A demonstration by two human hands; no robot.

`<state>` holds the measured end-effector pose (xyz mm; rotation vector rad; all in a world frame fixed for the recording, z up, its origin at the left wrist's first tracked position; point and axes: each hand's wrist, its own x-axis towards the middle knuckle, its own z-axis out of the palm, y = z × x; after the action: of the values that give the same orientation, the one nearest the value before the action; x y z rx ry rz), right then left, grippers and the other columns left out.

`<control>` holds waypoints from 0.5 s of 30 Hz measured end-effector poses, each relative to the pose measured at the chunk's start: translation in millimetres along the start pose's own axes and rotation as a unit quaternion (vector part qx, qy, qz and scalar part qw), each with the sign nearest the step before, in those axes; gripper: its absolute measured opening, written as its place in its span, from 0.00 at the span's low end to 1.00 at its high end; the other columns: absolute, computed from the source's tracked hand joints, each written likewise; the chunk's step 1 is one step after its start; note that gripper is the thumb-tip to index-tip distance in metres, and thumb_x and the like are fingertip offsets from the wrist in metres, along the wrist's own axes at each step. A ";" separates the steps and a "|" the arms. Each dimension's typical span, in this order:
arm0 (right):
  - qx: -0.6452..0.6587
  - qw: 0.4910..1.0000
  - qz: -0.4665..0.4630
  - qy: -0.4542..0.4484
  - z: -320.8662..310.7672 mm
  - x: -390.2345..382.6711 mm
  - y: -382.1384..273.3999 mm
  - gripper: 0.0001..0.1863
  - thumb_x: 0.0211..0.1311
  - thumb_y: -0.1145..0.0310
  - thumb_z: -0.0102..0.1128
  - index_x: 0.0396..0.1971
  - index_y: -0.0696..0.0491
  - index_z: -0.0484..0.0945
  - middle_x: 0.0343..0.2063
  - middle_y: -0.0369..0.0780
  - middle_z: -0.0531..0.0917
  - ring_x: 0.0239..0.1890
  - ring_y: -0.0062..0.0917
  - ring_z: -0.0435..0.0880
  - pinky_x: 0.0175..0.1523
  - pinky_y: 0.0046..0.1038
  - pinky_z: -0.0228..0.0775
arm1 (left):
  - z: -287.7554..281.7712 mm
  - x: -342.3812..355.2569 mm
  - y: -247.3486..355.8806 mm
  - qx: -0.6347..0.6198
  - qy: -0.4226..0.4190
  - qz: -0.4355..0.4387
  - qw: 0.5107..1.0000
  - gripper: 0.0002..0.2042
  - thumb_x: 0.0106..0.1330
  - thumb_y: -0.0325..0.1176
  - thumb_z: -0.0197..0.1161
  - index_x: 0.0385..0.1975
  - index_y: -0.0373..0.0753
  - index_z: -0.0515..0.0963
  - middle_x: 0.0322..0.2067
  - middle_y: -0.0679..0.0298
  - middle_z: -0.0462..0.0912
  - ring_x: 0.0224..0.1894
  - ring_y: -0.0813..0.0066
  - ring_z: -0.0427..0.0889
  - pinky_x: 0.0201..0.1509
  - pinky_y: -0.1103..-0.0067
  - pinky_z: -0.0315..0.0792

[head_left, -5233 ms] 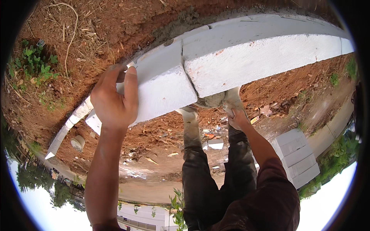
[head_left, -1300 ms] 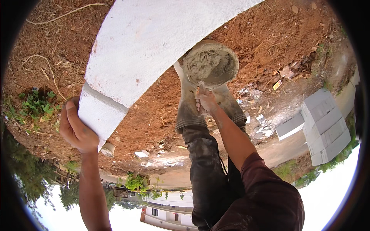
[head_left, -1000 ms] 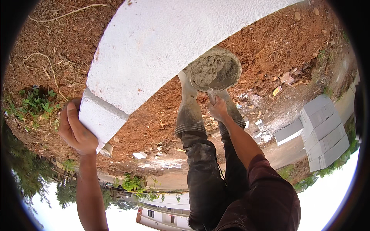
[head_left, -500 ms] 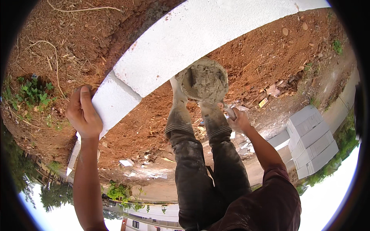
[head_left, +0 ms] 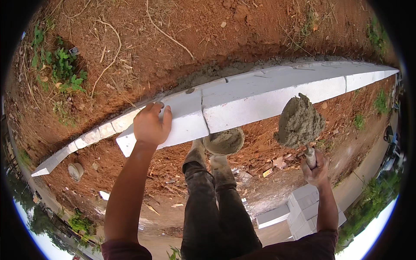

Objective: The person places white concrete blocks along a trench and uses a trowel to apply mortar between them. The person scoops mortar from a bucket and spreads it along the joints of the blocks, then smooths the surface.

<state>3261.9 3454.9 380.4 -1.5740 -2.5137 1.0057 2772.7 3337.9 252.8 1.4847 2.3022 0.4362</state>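
Note:
My left hand (head_left: 150, 125) grips the top of a white block (head_left: 177, 134) at the left end of a long course of pale blocks (head_left: 273, 102), its fingers curled over the far edge. My right hand (head_left: 316, 170) is closed on the handle of a trowel (head_left: 310, 157), held out at the right with a heaped pile of wet grey mortar (head_left: 301, 121) on its blade, in front of the blocks. A bowl-shaped bucket of mortar (head_left: 223, 142) sits at my boots (head_left: 195, 154), partly hidden under the block edge.
Red soil (head_left: 216, 30) with roots lies beyond the blocks, weeds (head_left: 60, 65) at the upper left. A lower curved row of blocks (head_left: 86, 138) runs leftward. A small container (head_left: 75, 171) lies below it. Stacked grey blocks (head_left: 303, 203) and a paved path (head_left: 355, 182) are at the lower right.
The trowel has come up out of the bucket and swung to the right, loaded with mortar. My left hand stays on the block; the view has shifted, showing more of the wall.

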 end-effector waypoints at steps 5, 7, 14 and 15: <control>-0.131 0.987 -0.088 0.042 -61.0 110.7 5.3 0.16 0.61 0.61 0.70 0.38 0.55 0.75 0.15 0.40 0.74 0.13 0.31 0.74 0.21 0.32 0.66 | 1.4 -0.5 1.6 0.002 0.006 0.001 1.000 0.12 0.66 0.39 0.60 0.33 0.35 0.82 0.32 0.52 0.83 0.32 0.48 0.83 0.35 0.61 0.76; -0.255 0.955 -0.146 0.046 -73.4 150.8 14.1 0.17 0.65 0.57 0.67 0.40 0.55 0.76 0.20 0.44 0.79 0.18 0.36 0.80 0.24 0.35 0.71 | 1.5 0.9 2.0 0.009 -0.006 -0.005 1.000 0.14 0.66 0.41 0.60 0.34 0.34 0.83 0.32 0.52 0.84 0.32 0.48 0.84 0.37 0.62 0.78; -0.521 0.839 -0.143 -0.058 -59.2 231.8 -3.0 0.14 0.69 0.56 0.59 0.44 0.50 0.77 0.36 0.44 0.85 0.31 0.43 0.87 0.37 0.42 0.81 | 0.0 1.7 3.0 0.007 -0.011 -0.015 1.000 0.15 0.65 0.41 0.60 0.35 0.34 0.84 0.31 0.52 0.84 0.32 0.50 0.84 0.38 0.62 0.78; -0.509 0.849 -0.137 -0.041 -57.7 231.3 -2.9 0.14 0.69 0.56 0.59 0.45 0.50 0.76 0.36 0.44 0.85 0.31 0.43 0.87 0.37 0.42 0.81 | -0.9 1.0 2.8 0.005 -0.009 -0.007 1.000 0.15 0.66 0.41 0.60 0.34 0.34 0.83 0.31 0.51 0.84 0.32 0.48 0.84 0.37 0.62 0.78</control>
<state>3164.3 3670.8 354.8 -1.1446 -3.4154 -0.4325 2774.1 3339.9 254.7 1.4690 2.3029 0.4059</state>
